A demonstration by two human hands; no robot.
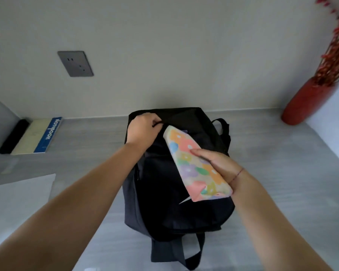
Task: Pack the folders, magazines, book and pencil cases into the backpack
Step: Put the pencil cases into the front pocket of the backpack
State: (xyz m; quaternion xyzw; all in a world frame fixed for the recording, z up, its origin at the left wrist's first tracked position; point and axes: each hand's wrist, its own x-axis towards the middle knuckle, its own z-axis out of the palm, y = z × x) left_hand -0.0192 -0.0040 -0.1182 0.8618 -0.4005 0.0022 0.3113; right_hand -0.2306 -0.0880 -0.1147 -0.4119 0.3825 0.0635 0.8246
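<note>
Notebook [37, 134] lies far left on the desk [282, 173]. Our left hand [143, 128] pinches the backpack [164, 182] rim open; our right hand [217, 165], its grip clamped on the soft, light floral pencil case [192, 163], noses it in. We'd hold mid-body.

Counts on the tabletop [282, 182]: seven loose things and two hands.

One black backpack [164, 192] at the middle; one flowered pencil case [194, 163] at its mouth; two hands, the left hand [143, 128] and the right hand [221, 165]. Toward the far left edge lie one notebook with a blue spine [37, 135] and one black bar-shaped item [14, 135] beside it. One white sheet [22, 196] sits at the left edge, one red vase [305, 102] with one bunch of red sprigs [337, 55] at the far right corner.
</note>
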